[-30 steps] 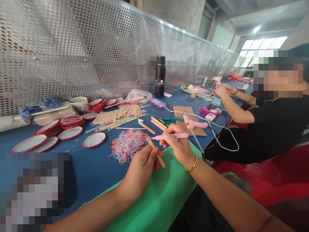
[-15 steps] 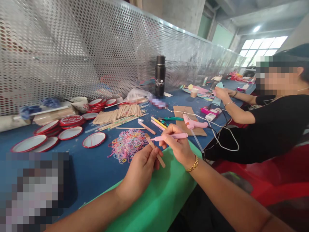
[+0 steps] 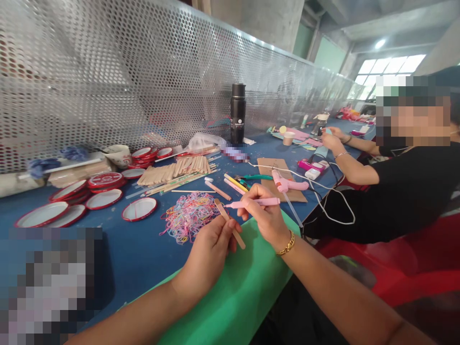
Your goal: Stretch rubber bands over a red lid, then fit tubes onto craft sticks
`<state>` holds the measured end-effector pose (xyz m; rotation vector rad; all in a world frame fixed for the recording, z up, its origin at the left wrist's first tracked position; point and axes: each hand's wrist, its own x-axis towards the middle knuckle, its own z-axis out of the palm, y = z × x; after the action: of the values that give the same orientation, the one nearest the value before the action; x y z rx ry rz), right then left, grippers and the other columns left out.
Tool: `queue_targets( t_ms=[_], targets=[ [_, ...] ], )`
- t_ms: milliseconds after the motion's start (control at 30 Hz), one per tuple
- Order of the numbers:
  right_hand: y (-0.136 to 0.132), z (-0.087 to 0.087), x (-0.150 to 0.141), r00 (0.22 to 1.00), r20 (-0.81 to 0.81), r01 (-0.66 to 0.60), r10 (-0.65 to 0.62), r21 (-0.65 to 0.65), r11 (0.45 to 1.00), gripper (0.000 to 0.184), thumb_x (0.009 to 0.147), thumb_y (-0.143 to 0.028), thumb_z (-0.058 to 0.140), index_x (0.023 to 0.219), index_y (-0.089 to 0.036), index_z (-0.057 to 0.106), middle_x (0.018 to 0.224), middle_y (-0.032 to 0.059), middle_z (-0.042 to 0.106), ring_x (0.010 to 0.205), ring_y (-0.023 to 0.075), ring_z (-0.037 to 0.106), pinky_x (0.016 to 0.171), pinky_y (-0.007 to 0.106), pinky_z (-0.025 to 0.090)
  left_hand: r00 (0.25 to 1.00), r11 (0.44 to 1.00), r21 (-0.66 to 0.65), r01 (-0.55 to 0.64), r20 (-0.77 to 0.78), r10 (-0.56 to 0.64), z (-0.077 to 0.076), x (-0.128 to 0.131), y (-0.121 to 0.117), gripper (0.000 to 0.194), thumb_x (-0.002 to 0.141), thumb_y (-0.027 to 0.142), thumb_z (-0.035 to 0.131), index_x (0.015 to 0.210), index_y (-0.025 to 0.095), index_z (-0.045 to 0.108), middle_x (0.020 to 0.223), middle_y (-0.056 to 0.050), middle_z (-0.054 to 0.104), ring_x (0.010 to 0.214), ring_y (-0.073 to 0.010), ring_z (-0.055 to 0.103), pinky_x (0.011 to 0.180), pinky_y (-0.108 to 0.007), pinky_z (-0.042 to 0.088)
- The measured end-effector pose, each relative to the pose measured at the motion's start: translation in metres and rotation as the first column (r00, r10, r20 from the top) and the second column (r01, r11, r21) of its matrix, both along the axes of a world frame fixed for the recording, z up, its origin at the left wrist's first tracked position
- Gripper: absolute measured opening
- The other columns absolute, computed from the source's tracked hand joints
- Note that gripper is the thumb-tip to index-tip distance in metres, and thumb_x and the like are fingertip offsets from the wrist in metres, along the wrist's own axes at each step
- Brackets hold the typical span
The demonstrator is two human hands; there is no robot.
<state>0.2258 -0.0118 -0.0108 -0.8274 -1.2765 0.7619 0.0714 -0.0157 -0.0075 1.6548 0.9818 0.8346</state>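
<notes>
Between the thumb and fingers of my left hand (image 3: pixel 214 242) is a flat wooden craft stick (image 3: pixel 237 239), tilted with its upper end away from me. My right hand (image 3: pixel 265 214) grips a pink marker pen (image 3: pixel 268 201) like a writing tool. The pen's tip points left, at or very near the upper part of the stick; I cannot tell whether it touches. Beneath both hands lies a green sheet (image 3: pixel 230 297). Just beyond my left hand is a tangled heap of thin coloured rubber bands (image 3: pixel 189 215).
Red-rimmed jar lids (image 3: pixel 139 209) and a pile of craft sticks (image 3: pixel 158 175) lie to the left. Markers (image 3: pixel 235 183), a pink glue gun (image 3: pixel 289 184) on cardboard and a black bottle (image 3: pixel 237 115) stand beyond. A co-worker (image 3: pixel 406 191) sits at the right.
My hands, the stick and the pen stay almost in place. The view shifts very slightly, and the co-worker's hands at the right have moved a little.
</notes>
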Motion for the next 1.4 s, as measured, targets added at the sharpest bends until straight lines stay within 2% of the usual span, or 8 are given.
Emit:
queue_targets(
  t_ms=[167, 333, 467, 667, 800, 1233, 1400],
  targets=[
    [-0.0003, 0.0015, -0.0001, 0.998, 0.051, -0.027, 0.026, 0.027, 0.999, 0.023, 0.091, -0.035, 0.064, 0.073, -0.021, 0.057, 0.064, -0.0026, 0.066, 0.053, 0.0111, 0.059, 0.054, 0.026, 0.049, 1.0, 1.0, 0.009, 0.012, -0.01, -0.012, -0.0001, 0.0002, -0.0004, 0.034, 0.095, 0.048, 0.046, 0.079, 0.021, 0.059, 0.054, 0.004, 0.054, 0.048, -0.0136, 0.044, 0.05, -0.025, 0.036],
    [-0.0001, 0.0014, -0.0001, 1.0, 0.004, 0.004, -0.004, 0.01, 1.0, 0.022, 0.09, -0.033, 0.063, 0.073, -0.021, 0.056, 0.063, -0.0028, 0.066, 0.052, 0.0105, 0.058, 0.052, 0.025, 0.048, 1.0, 1.0, 0.006, 0.006, -0.017, -0.006, -0.0016, 0.0002, -0.0016, 0.034, 0.096, 0.047, 0.045, 0.078, 0.021, 0.058, 0.056, 0.003, 0.054, 0.049, -0.0135, 0.044, 0.05, -0.025, 0.035],
    [-0.0002, 0.001, -0.0002, 0.998, 0.046, -0.034, 0.033, 0.016, 0.999, 0.023, 0.09, -0.035, 0.063, 0.074, -0.021, 0.056, 0.064, -0.0028, 0.066, 0.054, 0.0107, 0.059, 0.055, 0.026, 0.049, 1.0, 1.0, 0.009, 0.009, -0.019, -0.009, -0.0012, 0.0001, -0.0017, 0.035, 0.096, 0.048, 0.045, 0.079, 0.021, 0.058, 0.055, 0.003, 0.054, 0.049, -0.0136, 0.044, 0.049, -0.025, 0.034],
    [0.0001, 0.0002, 0.0001, 0.999, 0.026, 0.027, -0.027, 0.0, 1.0, 0.023, 0.091, -0.035, 0.062, 0.073, -0.022, 0.055, 0.063, -0.0031, 0.066, 0.052, 0.0103, 0.058, 0.053, 0.025, 0.048, 1.0, 1.0, -0.005, 0.003, -0.02, -0.003, 0.0006, 0.0, -0.0011, 0.035, 0.095, 0.049, 0.046, 0.077, 0.021, 0.058, 0.055, 0.003, 0.055, 0.048, -0.0136, 0.045, 0.049, -0.026, 0.035],
    [-0.0003, 0.0008, 0.0003, 0.998, 0.062, -0.008, 0.007, 0.022, 1.0, 0.022, 0.091, -0.034, 0.063, 0.073, -0.022, 0.057, 0.064, -0.0025, 0.066, 0.053, 0.0107, 0.059, 0.053, 0.026, 0.049, 1.0, 1.0, -0.011, 0.001, -0.008, -0.001, 0.0, 0.0006, -0.0003, 0.036, 0.094, 0.052, 0.047, 0.078, 0.021, 0.058, 0.054, 0.003, 0.055, 0.049, -0.0138, 0.045, 0.049, -0.025, 0.035],
    [-0.0003, 0.0017, -0.0002, 1.0, 0.019, 0.02, -0.02, 0.012, 1.0, 0.023, 0.091, -0.035, 0.063, 0.073, -0.022, 0.055, 0.064, -0.0026, 0.066, 0.053, 0.0109, 0.059, 0.053, 0.026, 0.049, 1.0, 0.999, -0.038, 0.001, 0.001, -0.001, 0.0024, 0.0015, -0.0015, 0.043, 0.092, 0.06, 0.048, 0.077, 0.021, 0.058, 0.053, 0.003, 0.054, 0.047, -0.0137, 0.044, 0.048, -0.026, 0.034],
    [-0.0008, 0.0011, -0.0003, 0.997, 0.076, -0.016, 0.015, 0.015, 1.0, 0.023, 0.091, -0.037, 0.064, 0.074, -0.022, 0.056, 0.066, -0.0021, 0.068, 0.055, 0.0114, 0.06, 0.055, 0.026, 0.05, 1.0, 0.999, -0.036, 0.015, 0.005, -0.015, 0.0014, 0.0011, -0.0014, 0.043, 0.091, 0.062, 0.049, 0.078, 0.022, 0.057, 0.054, 0.004, 0.053, 0.047, -0.0137, 0.044, 0.048, -0.026, 0.033]
  ],
)
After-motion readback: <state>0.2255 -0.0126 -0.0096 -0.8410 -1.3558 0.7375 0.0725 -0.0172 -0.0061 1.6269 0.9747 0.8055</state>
